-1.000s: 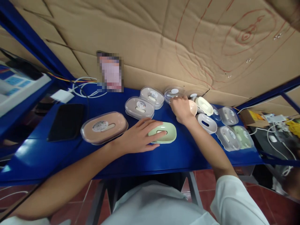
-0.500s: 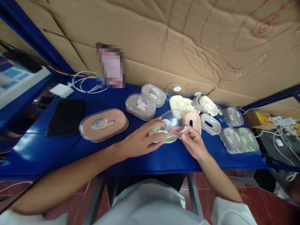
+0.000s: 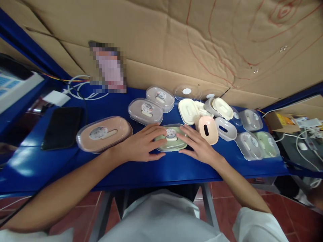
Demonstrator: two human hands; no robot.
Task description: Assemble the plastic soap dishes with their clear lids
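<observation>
A green soap box with a clear lid and a round label sits on the blue table in front of me. My left hand spans its left end, fingers over the lid and thumb at the near edge. From the other side, my right hand covers the right end in the same way. The lid lies over the green base, but whether it is fully seated I cannot tell. Just beyond my right hand stands a peach soap box part with a dark slot. A larger peach soap box lies left of my left hand.
Two lidded grey soap boxes stand further back. Cream trays, loose clear lids and a grey slotted part lie right of centre. More lidded boxes sit at far right, a black phone at left. Cardboard backs the table.
The clear lid, held tilted above the green base before, now lies down on it. My right hand has turned from pinching the lid's edge to spreading over its right end. The camera view has shifted slightly.
</observation>
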